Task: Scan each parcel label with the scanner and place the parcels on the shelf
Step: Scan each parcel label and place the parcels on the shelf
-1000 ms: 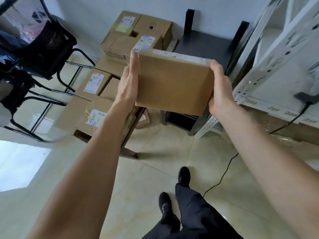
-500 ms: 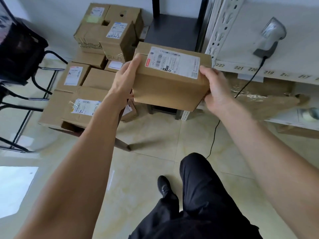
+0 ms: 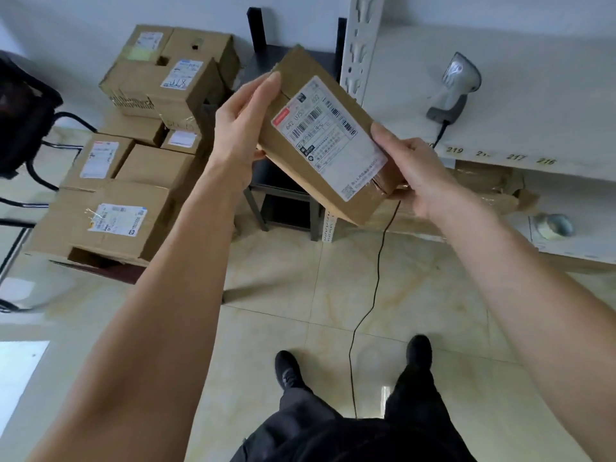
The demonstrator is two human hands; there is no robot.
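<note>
I hold a brown cardboard parcel [image 3: 300, 78] in the air between both hands, tilted with its white barcode label [image 3: 328, 138] facing me. My left hand [image 3: 241, 128] grips its upper left end, fingers along the side. My right hand [image 3: 411, 168] grips its lower right end, thumb on top. A grey scanner [image 3: 453, 91] lies on the white shelf [image 3: 533, 105] to the right, beyond the parcel, its black cable [image 3: 370, 305] hanging to the floor.
A pile of several labelled cardboard parcels [image 3: 133, 168] stands at the left. A black stand [image 3: 286, 188] sits behind the held parcel. A black chair [image 3: 23, 121] is at far left. A tape roll [image 3: 553, 225] and flattened cardboard [image 3: 483, 185] lie on the lower shelf.
The parcel has turned and tilted so that its label faces me. My view has swung right toward the shelf and the scanner. Both hands kept their hold.
</note>
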